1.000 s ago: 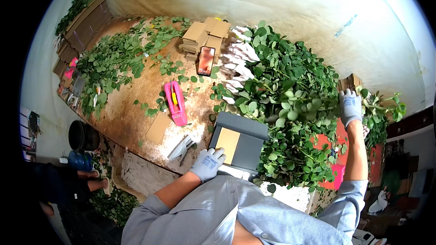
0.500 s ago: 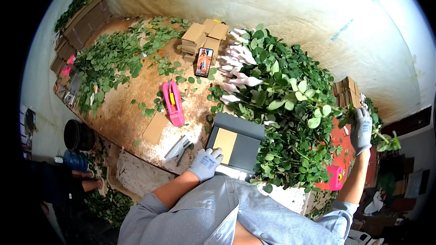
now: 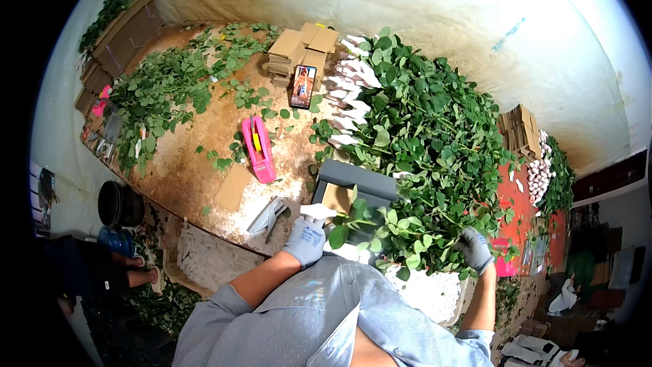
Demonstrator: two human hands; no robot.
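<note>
In grey gloves, my left hand (image 3: 305,240) closes at the near left of a dark grey tray (image 3: 360,178), against a white-wrapped flower bud (image 3: 317,212). From that bud a leafy stem (image 3: 367,223) runs rightward across the tray. A piece of tan cardboard (image 3: 337,196) lies inside the tray, partly covered by leaves. Over at the right, my right hand (image 3: 475,250) is closed around the stem's far end among the foliage. Behind the tray rises a big pile of leafy stems (image 3: 435,115), its white-wrapped heads (image 3: 352,81) pointing left.
A pink tape dispenser (image 3: 259,149), a grey stapler-like tool (image 3: 267,217) and a flat cardboard piece (image 3: 233,187) lie on the table. Further back are a phone (image 3: 303,86) and stacked cardboard (image 3: 288,51). Loose leaves (image 3: 163,98) cover the left side. A person's legs (image 3: 132,268) show at far left.
My right hand has come down and inward from the far right. The wrapped stem has moved from above the pile to across the tray, its bud now at my left hand.
</note>
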